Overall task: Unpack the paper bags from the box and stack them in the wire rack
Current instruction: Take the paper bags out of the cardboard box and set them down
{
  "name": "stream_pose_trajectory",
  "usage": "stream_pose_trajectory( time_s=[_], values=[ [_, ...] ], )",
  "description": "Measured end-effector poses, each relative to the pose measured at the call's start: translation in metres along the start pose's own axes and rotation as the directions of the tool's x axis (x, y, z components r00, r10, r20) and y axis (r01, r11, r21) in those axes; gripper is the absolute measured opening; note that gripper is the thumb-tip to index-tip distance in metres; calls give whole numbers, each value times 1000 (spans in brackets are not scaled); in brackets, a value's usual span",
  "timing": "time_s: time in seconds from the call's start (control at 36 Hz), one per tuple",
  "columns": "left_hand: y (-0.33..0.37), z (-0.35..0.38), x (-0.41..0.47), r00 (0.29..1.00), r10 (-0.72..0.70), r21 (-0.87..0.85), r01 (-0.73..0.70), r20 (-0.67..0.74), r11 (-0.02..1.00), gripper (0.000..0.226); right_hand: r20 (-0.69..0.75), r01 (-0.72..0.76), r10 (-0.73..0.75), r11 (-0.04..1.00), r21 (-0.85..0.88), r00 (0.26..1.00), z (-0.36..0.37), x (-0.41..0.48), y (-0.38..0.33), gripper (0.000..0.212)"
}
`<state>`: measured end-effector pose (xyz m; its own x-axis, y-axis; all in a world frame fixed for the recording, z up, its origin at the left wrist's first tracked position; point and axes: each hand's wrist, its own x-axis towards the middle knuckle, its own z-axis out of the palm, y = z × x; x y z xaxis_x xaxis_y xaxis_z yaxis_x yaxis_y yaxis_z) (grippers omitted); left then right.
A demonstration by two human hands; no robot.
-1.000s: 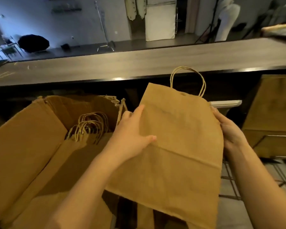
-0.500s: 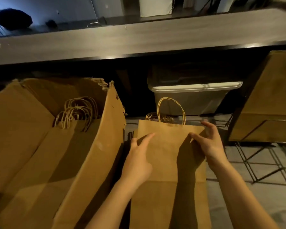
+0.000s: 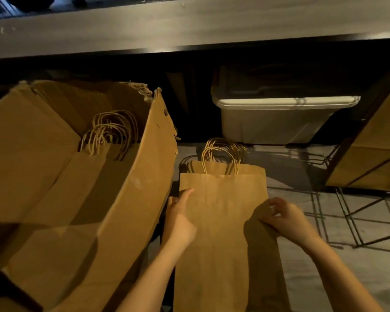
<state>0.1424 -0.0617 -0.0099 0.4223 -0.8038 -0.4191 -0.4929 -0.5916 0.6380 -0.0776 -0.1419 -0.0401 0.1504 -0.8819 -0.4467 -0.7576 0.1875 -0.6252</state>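
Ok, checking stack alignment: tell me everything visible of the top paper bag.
The top paper bag is flat brown paper, twisted loop handles at its far end. It lies on more bags beside the cardboard box. The left-hand grip holds its left edge, thumb on top; the right-hand grip pinches its right edge.

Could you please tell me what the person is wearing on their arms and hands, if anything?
Nothing that shows. The left hand and right hand are bare, with no gloves, and I see no rings. The left forearm and right forearm are uncovered to the bottom of the frame: no sleeves, watch or bracelet in view.
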Motion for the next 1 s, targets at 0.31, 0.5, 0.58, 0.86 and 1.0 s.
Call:
stream_pose_trajectory(
  time_s=[0.31, 0.5, 0.58, 0.86, 1.0],
  values=[
    [-12, 12, -8, 997, -74, -28, 74, 6, 997, 46, -168, 38, 7, 964, 263, 986, 21, -17, 15, 23],
    [15, 2, 0, 1000, -2, -34, 1, -29, 999, 50, -309, 154, -26, 905, 397, 951, 12, -18, -11, 25],
    [23, -3, 7, 998, 53, -45, -55, -43, 997, 54, -341, 188, -75, 931, 312, 937, 10, -14, -17, 39],
    [-6, 13, 2, 970, -117, 53, 108, 213, 993, 73, -95, 277, -282, 959, -61, 955, 44, -31, 3, 75],
    [-8, 10, -1, 982, -36, 11, 34, 187, 999, 65, -66, 258, -265, 961, -103, 962, 55, -36, 9, 74]
  ],
)
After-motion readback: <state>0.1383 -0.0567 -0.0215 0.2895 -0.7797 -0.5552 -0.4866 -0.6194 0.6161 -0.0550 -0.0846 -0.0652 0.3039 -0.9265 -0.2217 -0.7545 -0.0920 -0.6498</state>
